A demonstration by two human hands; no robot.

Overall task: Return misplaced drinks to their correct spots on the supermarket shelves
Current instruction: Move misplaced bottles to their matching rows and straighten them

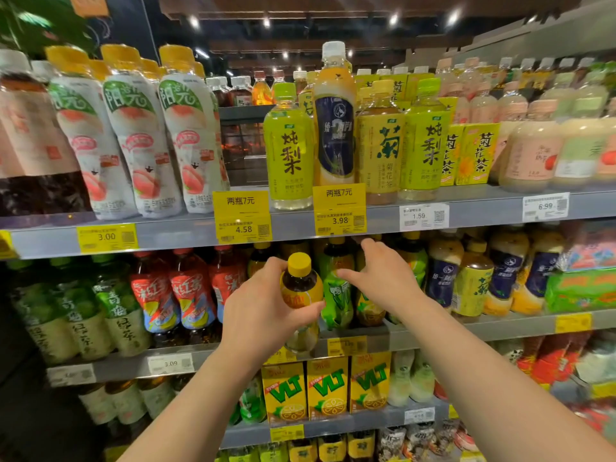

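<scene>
My left hand (263, 308) grips a yellow-capped bottle of dark tea with a yellow label (301, 288), held upright in front of the middle shelf (500, 326). My right hand (383, 278) reaches into that shelf with fingers spread, touching a green-labelled bottle (335, 301) and the bottles behind it. On the upper shelf (183, 233), a tall white-capped bottle with a dark blue label (335, 128) stands among green and yellow tea bottles.
White peach-drink bottles (133, 145) fill the upper shelf's left. Red-labelled tea bottles (190, 291) and green tea bottles (70, 311) stand left on the middle shelf. Yellow VLT cartons (328, 388) sit one shelf below. Price tags (241, 216) hang off the shelf edges.
</scene>
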